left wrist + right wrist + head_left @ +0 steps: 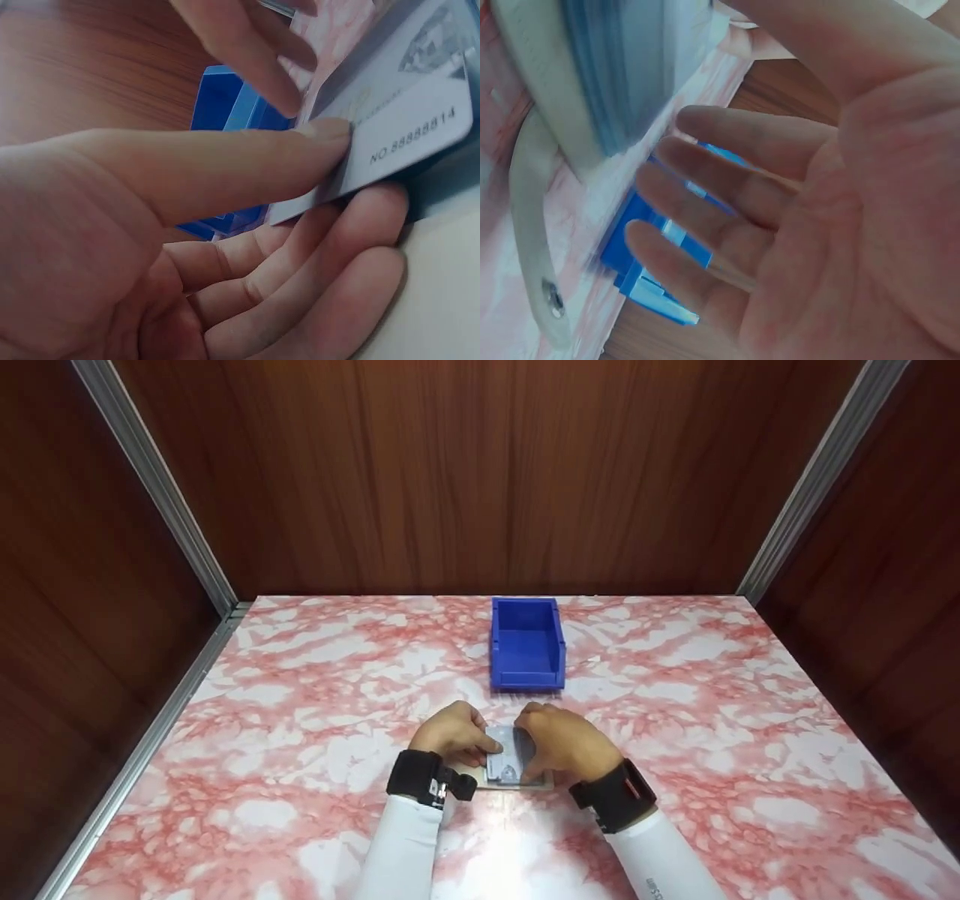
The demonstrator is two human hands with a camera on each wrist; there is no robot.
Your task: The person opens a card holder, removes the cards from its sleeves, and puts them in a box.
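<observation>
In the left wrist view, my left hand [454, 735] pinches a printed card [405, 124] between thumb and fingers. "NO.88888814" can be read along its edge. Below lies a card holder with a cream cover [442, 292], and its stack of bluish clear sleeves [626, 67] shows in the right wrist view. A cream strap [531, 217] with a metal snap hangs off the cover. My right hand [570, 742] is beside the holder's right side, its fingers extended and apart from the sleeves. The right thumb tip is out of frame in the right wrist view.
A blue open-front bin [527, 652] stands just beyond the hands. The table top [300, 720] has a red and white marbled pattern. Brown wood-grain panels [480, 480] with metal edge strips enclose the back and sides.
</observation>
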